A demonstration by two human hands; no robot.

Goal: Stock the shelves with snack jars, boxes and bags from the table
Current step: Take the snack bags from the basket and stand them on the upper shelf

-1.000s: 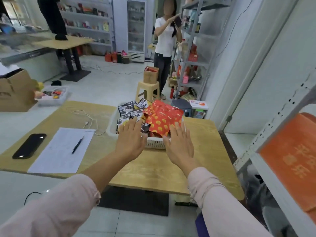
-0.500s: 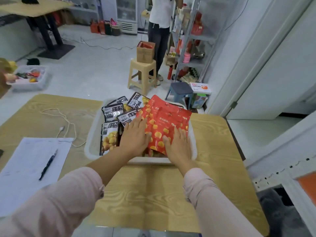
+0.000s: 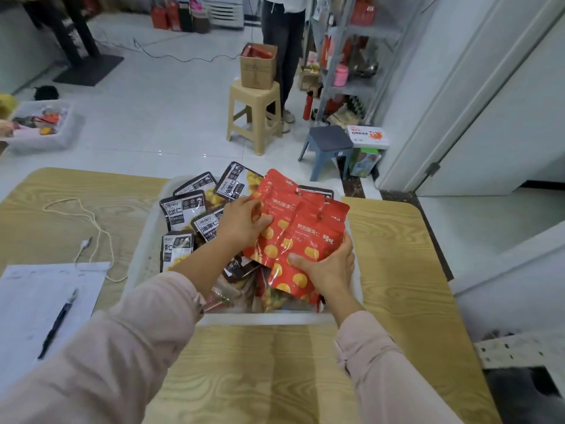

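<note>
The counter (image 3: 275, 377) is a light wooden top with rounded corners, and it takes most of the near view. In its middle stands a white plastic bin (image 3: 143, 255), full of snack bags. On the left side of the bin lie the black bags (image 3: 183, 206), overlapping each other, some tilted. The red bags (image 3: 305, 228), with yellow round prints, are lifted a little above the right side of the bin, fanned out.

Both hands are on this red bundle. The left hand (image 3: 241, 223) pinches its upper left edge with curled fingers. The right hand (image 3: 327, 267) grasps its lower part, the thumb across the front. Both sleeves are pale pink.

On the left part of the counter lies a white sheet of paper (image 3: 36, 301) with a dark pen (image 3: 58, 322) on it. A thin pale cable (image 3: 94, 231) curls just beyond the sheet.

Behind the counter the floor (image 3: 153, 102) is pale, shiny tile. A beige plastic stool (image 3: 255, 111) stands there, carrying an open cardboard box (image 3: 258, 68) with something red inside. Just beside it stands a person (image 3: 282, 35) in dark trousers, seen only from the waist down. Nearer to the counter is a low grey-blue stool (image 3: 328, 145), and next to it a white box with orange print (image 3: 368, 136).

A grey metal shelf rack (image 3: 360, 56) stands by the right wall with mixed goods on it, too blurred to name. Near it is a pale door (image 3: 504, 102). At the far left, a clear bin (image 3: 42, 123) with small colourful things sits on the floor, and the black foot of another table (image 3: 88, 68) stands further back.
</note>
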